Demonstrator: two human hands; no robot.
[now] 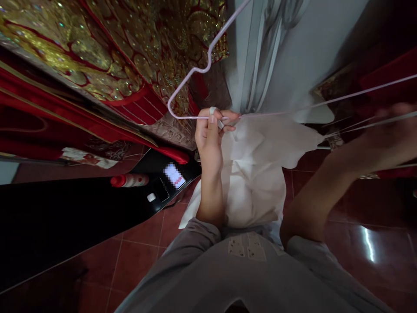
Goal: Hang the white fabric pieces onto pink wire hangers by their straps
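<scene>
My left hand (210, 134) is closed around the lower bar of a pale pink clothes hanger (182, 87), with white wraps on its fingers. Just below the bar hangs a white cloth (254, 174) with a sheen, spreading down in front of my body. Thin pale ties (345, 129) run from the cloth's right corner toward the right edge. There my right hand (399, 130) is smeared by motion and partly cut off, close to these ties. Its fingers are too blurred to show whether they grip them.
Red garments with gold sequins (130, 56) hang at upper left. A black table (81, 208) at left bears a lit phone (175, 176), a dark phone (160, 190), a white case (151, 197) and a red-capped bottle (129, 180). Red tiles (138, 261) cover the floor.
</scene>
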